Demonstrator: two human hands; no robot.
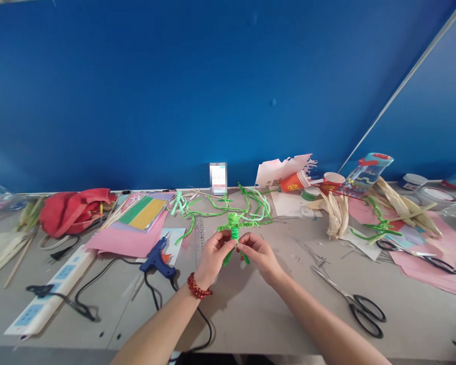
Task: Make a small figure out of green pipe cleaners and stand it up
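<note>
A green pipe-cleaner figure, with a round coiled head, two outstretched arms and two legs, is held upright over the middle of the table. My left hand pinches its lower body from the left, thumb and fingers closed. From the right, my right hand closes thumb and fingertips on the figure at about the same height. The fingers hide part of its waist. Behind it lie loose green pipe cleaners and a clear ruler.
Left of my hands lie a blue glue gun, its black cable and a white power strip. Black-handled scissors rest at right. Pink paper, a red bag and paper cups stand farther back, before a blue wall.
</note>
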